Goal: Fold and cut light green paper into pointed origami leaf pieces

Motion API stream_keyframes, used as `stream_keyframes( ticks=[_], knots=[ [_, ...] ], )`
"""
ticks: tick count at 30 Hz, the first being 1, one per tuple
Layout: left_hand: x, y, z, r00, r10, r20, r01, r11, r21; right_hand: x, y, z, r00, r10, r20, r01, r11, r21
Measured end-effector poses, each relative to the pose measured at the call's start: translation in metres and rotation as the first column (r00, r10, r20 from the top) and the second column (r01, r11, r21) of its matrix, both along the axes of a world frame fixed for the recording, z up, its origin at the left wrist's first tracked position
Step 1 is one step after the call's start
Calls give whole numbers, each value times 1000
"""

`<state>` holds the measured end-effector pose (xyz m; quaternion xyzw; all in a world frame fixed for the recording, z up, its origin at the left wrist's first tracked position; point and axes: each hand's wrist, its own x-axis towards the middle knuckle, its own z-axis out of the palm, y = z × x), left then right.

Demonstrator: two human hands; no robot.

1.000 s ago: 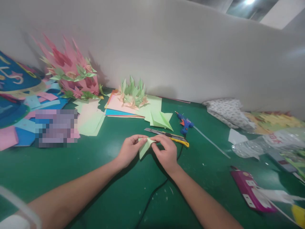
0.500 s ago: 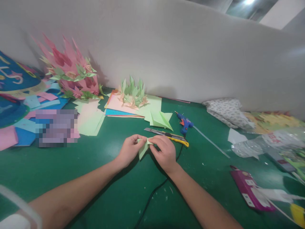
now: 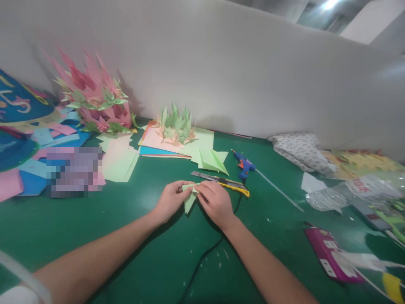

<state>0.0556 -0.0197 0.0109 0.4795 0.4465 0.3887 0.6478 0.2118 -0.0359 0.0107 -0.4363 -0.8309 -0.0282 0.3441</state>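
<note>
One folded paper (image 3: 190, 202) sits between left fingers (image 3: 182, 195) and right fingers (image 3: 205, 191).

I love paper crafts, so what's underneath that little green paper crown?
Beneath the paper crown are a pink sheet and a pale green sheet; whatever its base directly covers is hidden.

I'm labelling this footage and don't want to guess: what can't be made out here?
Head view, hidden: parts of the pale-green folded paper, covered by the left hand and right hand.
Head view, cut off: the blue, lettered cone-shaped piece, by the left edge.
Head view, blurred: red print on the clear plastic bottle, too small.
</note>
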Motion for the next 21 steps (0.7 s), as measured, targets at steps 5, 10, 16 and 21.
stream_keyframes(
  ticks=[5, 10, 16, 21],
  knots=[
    [-2, 1, 2, 998, -23, -56, 24, 1000, 15, 2, 1, -2, 999, -13, -36, 12, 999, -33],
    [-1, 2, 4, 998, -51, -47, 51, 999, 4, 3, 3, -4, 998, -13, -64, 10, 999, -49],
    [-3, 6, 7, 989, -96, -115, 103, 993, 58, 1, 5, -5, 993, -33, -115, 21, 995, -98],
    [-3, 7, 16, 984, -109, -138, 113, 994, 16, 0, 6, -6, 988, -37, -150, 16, 990, -138]
  ],
)
